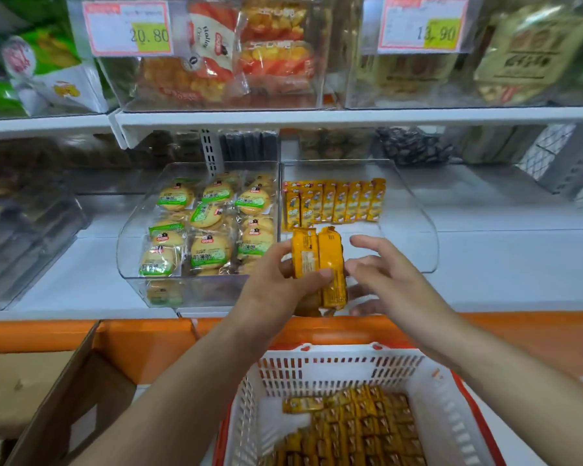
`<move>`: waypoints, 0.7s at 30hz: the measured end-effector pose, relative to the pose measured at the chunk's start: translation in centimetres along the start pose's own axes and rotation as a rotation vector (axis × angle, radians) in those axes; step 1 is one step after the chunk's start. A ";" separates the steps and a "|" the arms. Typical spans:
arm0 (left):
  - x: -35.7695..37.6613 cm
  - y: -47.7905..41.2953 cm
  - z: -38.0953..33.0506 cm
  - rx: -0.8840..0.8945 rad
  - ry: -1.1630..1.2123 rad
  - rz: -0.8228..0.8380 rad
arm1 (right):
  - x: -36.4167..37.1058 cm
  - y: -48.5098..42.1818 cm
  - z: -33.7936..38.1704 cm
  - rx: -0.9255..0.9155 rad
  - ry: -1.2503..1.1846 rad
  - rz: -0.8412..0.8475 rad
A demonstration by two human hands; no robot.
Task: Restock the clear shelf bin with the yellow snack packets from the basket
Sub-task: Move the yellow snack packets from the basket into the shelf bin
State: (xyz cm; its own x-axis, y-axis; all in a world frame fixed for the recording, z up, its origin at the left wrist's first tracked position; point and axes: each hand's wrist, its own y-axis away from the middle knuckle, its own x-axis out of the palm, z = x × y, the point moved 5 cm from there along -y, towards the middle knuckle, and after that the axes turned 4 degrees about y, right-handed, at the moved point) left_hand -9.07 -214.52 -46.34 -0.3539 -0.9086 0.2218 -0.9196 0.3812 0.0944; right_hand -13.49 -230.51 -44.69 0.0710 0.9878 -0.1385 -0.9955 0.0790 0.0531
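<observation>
My left hand (pixel 283 280) grips a small stack of yellow snack packets (pixel 320 264) at the front lip of the clear shelf bin (pixel 418 227). My right hand (pixel 381 274) hovers just right of the packets with fingers spread and relaxed, holding nothing. A row of the same yellow packets (pixel 337 201) stands upright at the back of that bin. Below, the white and orange basket (pixel 337 368) holds several more yellow packets (pixel 360 428).
A neighbouring clear bin (pixel 132 230) on the left is full of green-labelled round biscuits (pixel 209 227). Upper shelf bins carry price tags (pixel 128 28). An orange shelf edge (pixel 142 334) runs below, and an open cardboard box (pixel 48 391) sits at lower left.
</observation>
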 end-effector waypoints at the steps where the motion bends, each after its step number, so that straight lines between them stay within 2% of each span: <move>1: 0.7 0.3 0.1 0.015 -0.021 0.021 | -0.2 0.5 -0.1 0.006 0.000 -0.014; 7: 3.0 1.7 0.4 0.052 -0.055 0.112 | -1.9 1.6 -0.3 0.088 -0.069 0.036; 12: 3.0 1.7 0.7 0.026 -0.025 0.093 | -2.8 1.9 -0.4 0.127 -0.277 0.099; 21: 2.9 1.8 1.4 -0.005 -0.040 0.050 | -2.7 1.6 -1.1 0.181 -0.328 0.095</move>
State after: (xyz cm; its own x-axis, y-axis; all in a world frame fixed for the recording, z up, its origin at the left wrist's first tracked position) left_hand -11.97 -216.71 -46.86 -0.4059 -0.8946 0.1869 -0.8998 0.4270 0.0895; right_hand -15.38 -233.18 -45.32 0.0246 0.9800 0.1973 -0.9733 -0.0216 0.2287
